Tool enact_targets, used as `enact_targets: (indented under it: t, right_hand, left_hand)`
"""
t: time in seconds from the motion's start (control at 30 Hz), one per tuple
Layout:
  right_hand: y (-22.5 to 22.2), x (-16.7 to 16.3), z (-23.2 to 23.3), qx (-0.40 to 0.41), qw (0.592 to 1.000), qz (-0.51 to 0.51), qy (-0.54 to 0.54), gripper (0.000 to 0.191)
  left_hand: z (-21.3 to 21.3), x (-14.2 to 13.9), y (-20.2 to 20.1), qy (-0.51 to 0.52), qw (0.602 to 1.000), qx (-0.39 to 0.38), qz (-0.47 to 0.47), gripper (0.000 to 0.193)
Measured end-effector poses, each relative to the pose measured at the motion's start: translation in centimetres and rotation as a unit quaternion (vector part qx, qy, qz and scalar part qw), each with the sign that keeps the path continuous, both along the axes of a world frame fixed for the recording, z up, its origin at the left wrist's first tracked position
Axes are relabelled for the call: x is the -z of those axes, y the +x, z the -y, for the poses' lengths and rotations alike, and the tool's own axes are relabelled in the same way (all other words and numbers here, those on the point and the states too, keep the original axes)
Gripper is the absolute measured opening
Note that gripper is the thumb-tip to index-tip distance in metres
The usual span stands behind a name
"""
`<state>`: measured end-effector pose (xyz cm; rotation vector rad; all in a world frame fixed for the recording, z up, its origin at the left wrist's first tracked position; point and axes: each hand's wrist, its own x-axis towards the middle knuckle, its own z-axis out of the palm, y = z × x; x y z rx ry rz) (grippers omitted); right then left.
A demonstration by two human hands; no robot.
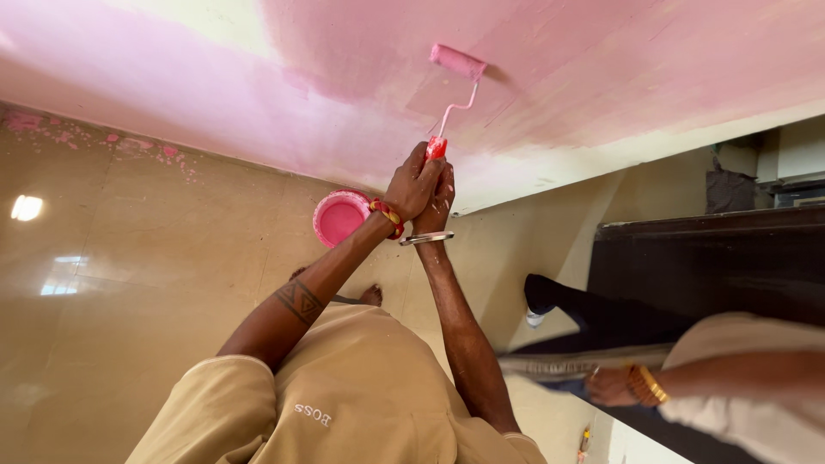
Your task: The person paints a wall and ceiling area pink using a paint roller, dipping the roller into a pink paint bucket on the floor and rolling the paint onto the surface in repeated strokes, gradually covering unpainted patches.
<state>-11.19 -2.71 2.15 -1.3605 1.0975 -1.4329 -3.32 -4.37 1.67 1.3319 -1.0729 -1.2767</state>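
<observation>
On the far left, pink paint spatters [64, 136] are dotting the glossy tan floor [146, 283] just where it is meeting the wall, and a bright glare spot is shining on the tiles nearer the left edge. Moving right, a round pink paint bucket [339, 217] is sitting on the floor close to the wall, its inside coated in the same pink; I am seeing no label on it.

Just right of the bucket, my left hand [412, 185], with a red and yellow band at the wrist, is wrapping closed around the red grip of the paint roller [458, 62]. My right hand [441, 202], wearing a metal bangle, is clasping the same grip just beneath and behind it, so both hands are pressing together around the handle. The roller's thin wire frame is rising from my hands, and its pink sleeve is lying against the wall [601, 60], beyond and slightly right of my hands.

The wall is showing mostly pink, with paler cream patches at the top left and along a band at its base on the right.

Further right, another person's hand [612, 387] with gold bangles is hanging near the right edge, beside a dark-trousered leg and a dark cabinet [705, 258] standing along the right side.
</observation>
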Motion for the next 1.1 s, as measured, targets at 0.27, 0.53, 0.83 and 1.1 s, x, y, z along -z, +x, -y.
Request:
enact_targets:
  t: [0.27,0.53,0.83,1.1]
  right_hand:
    - [2.5,1.2,-0.7,0.004,1.000,-0.004,0.028,0.014]
    - [4.7,2.3,-2.1,-0.001,0.983,0.093,0.157,0.017]
    - [5.0,1.0,-1.7,-0.027,0.991,0.106,0.077,0.033]
    - [5.6,0.4,-1.1,0.000,1.000,0.000,0.024,0.026]
  left_hand:
    - [-0.9,0.2,2.1,0.021,0.999,0.008,0.040,0.035]
    - [-1.9,1.3,3.7,0.085,0.996,0.005,0.021,0.043]
    - [-1.3,1.5,4.1,0.051,0.997,-0.012,0.060,0.041]
    - [-0.9,1.6,4.8,-0.011,0.999,-0.027,0.033,0.035]
